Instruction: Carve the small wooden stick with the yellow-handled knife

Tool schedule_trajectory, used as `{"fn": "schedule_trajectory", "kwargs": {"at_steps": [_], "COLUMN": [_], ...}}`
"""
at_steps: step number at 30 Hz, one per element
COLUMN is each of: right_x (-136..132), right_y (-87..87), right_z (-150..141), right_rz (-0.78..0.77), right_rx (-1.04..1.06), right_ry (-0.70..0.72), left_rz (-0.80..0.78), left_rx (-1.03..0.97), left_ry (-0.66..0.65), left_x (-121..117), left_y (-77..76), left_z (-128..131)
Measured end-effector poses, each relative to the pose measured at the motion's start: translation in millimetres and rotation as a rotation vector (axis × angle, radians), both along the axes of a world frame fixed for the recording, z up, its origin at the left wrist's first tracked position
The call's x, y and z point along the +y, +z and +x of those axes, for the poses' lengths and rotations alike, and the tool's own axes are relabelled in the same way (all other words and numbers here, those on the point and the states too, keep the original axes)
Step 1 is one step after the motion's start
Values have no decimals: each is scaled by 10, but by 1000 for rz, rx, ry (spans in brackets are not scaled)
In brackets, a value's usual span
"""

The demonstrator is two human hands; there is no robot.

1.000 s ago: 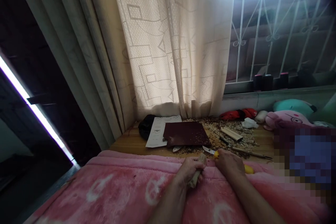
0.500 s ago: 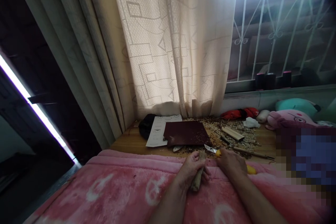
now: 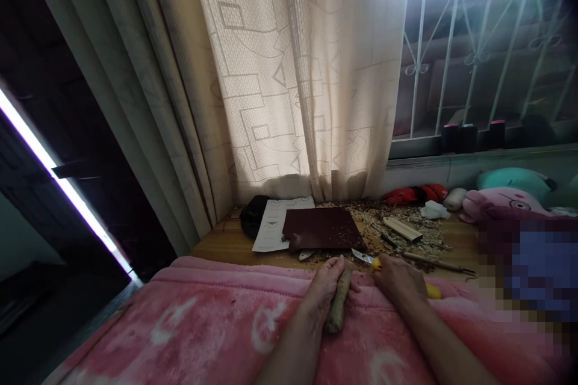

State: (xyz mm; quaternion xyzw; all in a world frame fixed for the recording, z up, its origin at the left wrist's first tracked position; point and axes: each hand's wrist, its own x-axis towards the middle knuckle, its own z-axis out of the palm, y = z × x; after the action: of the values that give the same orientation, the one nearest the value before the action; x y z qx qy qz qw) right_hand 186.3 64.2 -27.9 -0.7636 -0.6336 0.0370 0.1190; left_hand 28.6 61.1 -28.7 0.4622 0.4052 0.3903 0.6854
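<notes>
From here I see the left hand with its fingers wrapped around a stubby piece of wood; the wood is tilted, and its fat bottom end is over the pink blanket; the right hand has its fingers clamped on a knife by its yellow handle, and some yellow pokes out past the hand; the blade points left and away, near the corner of a dark red board; I can't tell if they touch; there is a gap between the wood and the blade, with some room for each hand to move; the blanket runs along the front edge of the desk; the board lies partly over white paper; to its right, wood bits lie around a pale block, and a thin stick lies just past the right hand; a pink toy sits at the far right, well apart from both hands.
</notes>
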Motion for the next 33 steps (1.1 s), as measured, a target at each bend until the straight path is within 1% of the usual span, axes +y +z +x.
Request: {"fn": "schedule_trajectory", "kwargs": {"at_steps": [5,11,17,19,22,29,33], "right_x": [-7,-12,-21,-21,-24,-30,-27], "right_y": [13,6,0,-2,-2,9,11], "right_z": [1,2,5,5,3,-2,3], "right_rz": [17,49,48,54,62,68,87], "right_rx": [9,18,21,15,5,11,19], "right_ry": [9,21,16,16,19,13,16], "left_rz": [14,-3,-14,-8,3,-54,-52], "left_rx": [-25,-28,-151,-200,-218,-199,-198], "left_ry": [-5,-24,-48,-62,-81,-49,-21], "left_x": [-12,-29,-67,-74,-73,-58,-45], "left_y": [-24,22,89,89,70,47,36], "left_z": [-30,-44,-34,-31,-25,12,16]}}
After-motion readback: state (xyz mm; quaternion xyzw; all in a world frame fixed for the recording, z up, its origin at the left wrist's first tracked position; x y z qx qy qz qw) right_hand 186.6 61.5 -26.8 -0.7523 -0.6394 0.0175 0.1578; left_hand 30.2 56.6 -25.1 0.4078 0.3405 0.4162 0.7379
